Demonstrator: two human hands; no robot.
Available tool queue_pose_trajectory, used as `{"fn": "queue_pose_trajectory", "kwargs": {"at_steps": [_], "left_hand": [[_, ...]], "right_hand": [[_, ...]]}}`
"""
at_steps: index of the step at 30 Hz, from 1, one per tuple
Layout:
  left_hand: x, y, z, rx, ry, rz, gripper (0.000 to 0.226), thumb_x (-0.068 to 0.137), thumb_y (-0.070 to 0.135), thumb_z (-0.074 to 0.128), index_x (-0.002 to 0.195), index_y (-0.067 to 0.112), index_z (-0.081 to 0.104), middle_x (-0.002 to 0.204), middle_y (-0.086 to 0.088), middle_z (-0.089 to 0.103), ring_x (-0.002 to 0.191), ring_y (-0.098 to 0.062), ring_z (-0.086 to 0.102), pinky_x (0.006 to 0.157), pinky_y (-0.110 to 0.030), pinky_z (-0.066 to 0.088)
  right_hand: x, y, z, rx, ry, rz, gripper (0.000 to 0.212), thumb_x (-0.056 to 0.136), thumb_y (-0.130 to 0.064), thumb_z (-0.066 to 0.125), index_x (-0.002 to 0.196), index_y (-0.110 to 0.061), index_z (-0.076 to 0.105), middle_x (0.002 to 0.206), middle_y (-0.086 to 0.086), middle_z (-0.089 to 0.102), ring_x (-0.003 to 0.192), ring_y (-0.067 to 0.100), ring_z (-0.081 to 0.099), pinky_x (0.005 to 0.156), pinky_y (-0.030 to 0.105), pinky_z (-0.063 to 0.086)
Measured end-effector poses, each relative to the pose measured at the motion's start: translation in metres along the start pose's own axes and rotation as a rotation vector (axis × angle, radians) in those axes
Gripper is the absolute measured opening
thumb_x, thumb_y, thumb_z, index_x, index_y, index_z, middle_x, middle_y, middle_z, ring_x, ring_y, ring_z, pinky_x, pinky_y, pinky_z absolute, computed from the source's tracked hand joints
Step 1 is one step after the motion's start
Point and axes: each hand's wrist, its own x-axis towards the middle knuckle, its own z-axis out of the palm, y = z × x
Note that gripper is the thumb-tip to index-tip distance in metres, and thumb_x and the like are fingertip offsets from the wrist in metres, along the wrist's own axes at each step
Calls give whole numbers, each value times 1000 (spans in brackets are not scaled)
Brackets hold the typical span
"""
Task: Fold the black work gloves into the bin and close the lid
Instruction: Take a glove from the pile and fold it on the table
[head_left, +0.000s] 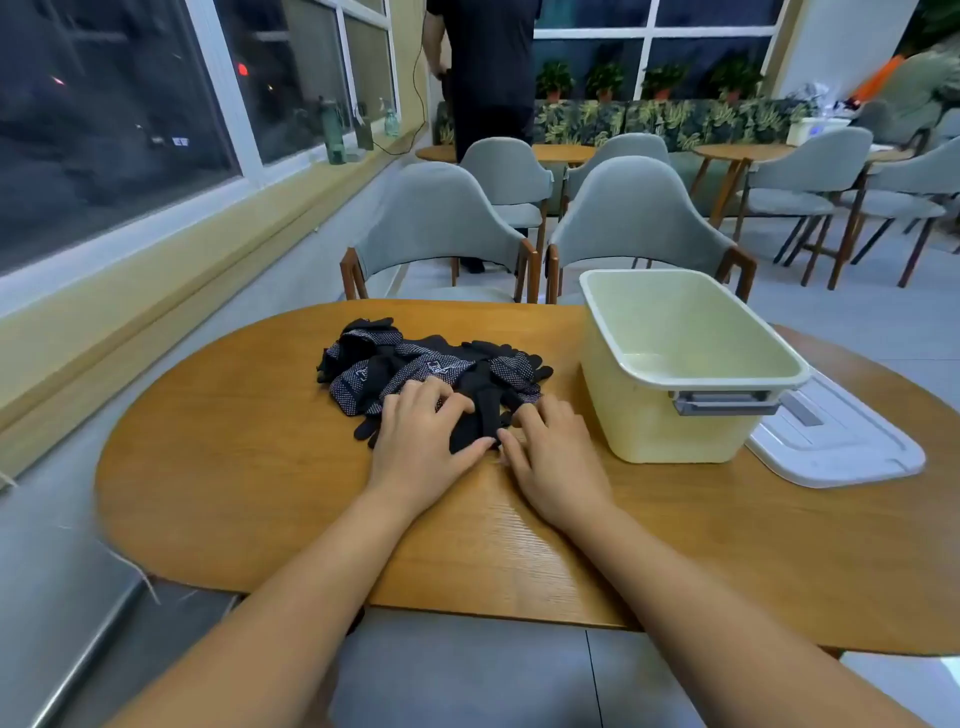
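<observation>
Nearest the lens: 2 bare forearms reach in from 6 o'clock, and both hands are down on the table (249, 467). The left hand (415, 436) lies palm-down on the near edge of the gloves (410, 366), fingers lightly bent and pressing, not closed round anything. The right hand (553, 460) is also flat and unclenched, its fingertips and thumb touching the right edge of 1 plain black glove (475, 413) that sits between the 2 hands. The rest of the gloves are a loose, overlapping heap at 12 o'clock from the hands, dotted palms up. None are in the bin (623, 415), which stands open and looks empty at 2 o'clock. The lid (841, 452) lies flat on the table at 3 o'clock of the bin, partly hidden behind it. Judged stage: first glove being flattened, no fold finished. Risks: the near glove overlaps the heap, so lifting it may drag neighbours along or spoil the fold. Knit fabric is springy, and a fold let go too soon will likely open, more so if dropped into the bin rather than laid in. The empty bin looks light, so a knock from the right wrist could slide it onto the lid. The grey handle (724, 402) hangs at the near rim and might foul the lid when closing.
</observation>
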Motion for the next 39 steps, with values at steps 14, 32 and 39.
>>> {"fn": "queue_pose_trajectory", "kwargs": {"at_steps": [14, 32, 39], "left_hand": [[12, 24, 21, -67, -15, -128, 21, 91, 41, 74, 101, 23, 69, 100, 8, 57, 100, -20, 52, 90, -41, 47], [-36, 80, -63, -588, 16, -117, 24, 92, 8, 77, 93, 22, 58, 101, 15, 66, 102, -9, 65, 87, -19, 48], [-94, 105, -105, -655, -116, 25, 28, 87, 2, 78, 91, 20, 57, 127, 13, 66, 127, -14, 62, 102, -34, 50]], "right_hand": [[-3, -3, -8, 126, -27, 69, 31, 112, -43, 39, 108, -19, 58, 109, 3, 56, 99, 26, 51, 90, 43, 42], [-42, -24, -70, 1582, -593, 801, 106, 96, -89, 23, 113, 4, 72, 98, 27, 77, 87, 32, 78, 77, 39, 64], [-87, -37, -85, 1872, -735, 768, 107, 98, -89, 27, 150, -2, 60, 160, 38, 42, 152, 51, 39, 128, 59, 28]]}}
